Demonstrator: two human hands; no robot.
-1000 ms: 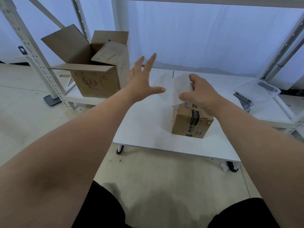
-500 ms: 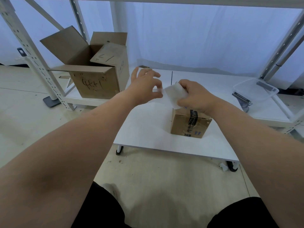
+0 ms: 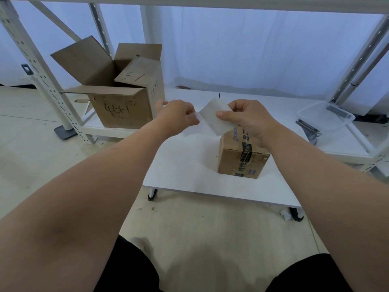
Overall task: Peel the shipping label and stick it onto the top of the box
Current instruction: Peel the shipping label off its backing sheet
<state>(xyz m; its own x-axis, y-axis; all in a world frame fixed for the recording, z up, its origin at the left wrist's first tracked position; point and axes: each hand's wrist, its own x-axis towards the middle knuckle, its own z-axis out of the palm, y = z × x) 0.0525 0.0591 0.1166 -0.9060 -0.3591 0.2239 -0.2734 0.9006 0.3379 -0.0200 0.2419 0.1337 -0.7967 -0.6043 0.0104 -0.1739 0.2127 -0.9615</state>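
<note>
A small taped cardboard box (image 3: 242,160) stands on a low white table (image 3: 189,165). Above its far left corner I hold a white shipping label (image 3: 214,118) in the air with both hands. My right hand (image 3: 248,121) pinches the label's right side between thumb and fingers. My left hand (image 3: 179,118) pinches a thin corner at the label's left edge. Whether that corner is the backing or the label itself I cannot tell. Most of the box's top is hidden behind my right hand.
A large open cardboard box (image 3: 117,91) with handwriting sits on the low shelf at the left. A clear plastic bin (image 3: 326,119) lies at the right on the shelf. White metal rack posts (image 3: 42,81) stand on both sides. My knees are at the bottom.
My left hand, open and spread a second ago, has closed and come to the label's left edge. My right hand has turned the label flatter and lowered it slightly.
</note>
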